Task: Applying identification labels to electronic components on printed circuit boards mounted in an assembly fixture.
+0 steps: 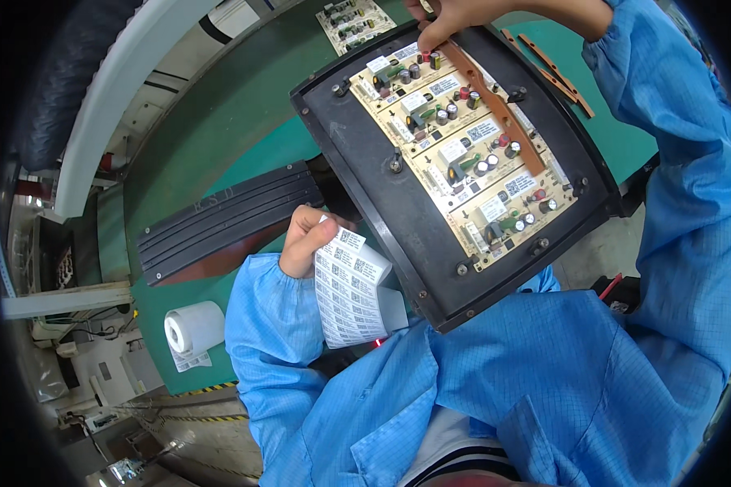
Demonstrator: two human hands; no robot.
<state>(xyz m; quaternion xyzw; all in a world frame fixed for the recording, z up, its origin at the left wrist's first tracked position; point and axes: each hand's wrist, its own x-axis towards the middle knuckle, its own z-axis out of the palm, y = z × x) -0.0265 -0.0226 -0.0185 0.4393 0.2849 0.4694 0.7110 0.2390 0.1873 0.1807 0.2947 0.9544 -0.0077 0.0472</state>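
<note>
My left hand point(307, 241) grips a sheet of small white code labels point(348, 294) that hangs down over my blue sleeve. A black carrier tray point(398, 203) lies tilted in front of me and holds several tan circuit boards point(471, 154) in a row, each with a white label and round capacitors. An orange-brown strip point(495, 105) runs along the boards' right side. My right hand point(440, 20) reaches to the tray's far end, fingertips pinched at the top board; what they pinch is too small to tell.
A ridged black tray point(219, 223) lies on the green mat point(219, 122) to the left. A white label roll point(193, 327) stands near the table's near edge. Another circuit board point(351, 20) lies at the far side, and orange strips point(556, 73) at the right.
</note>
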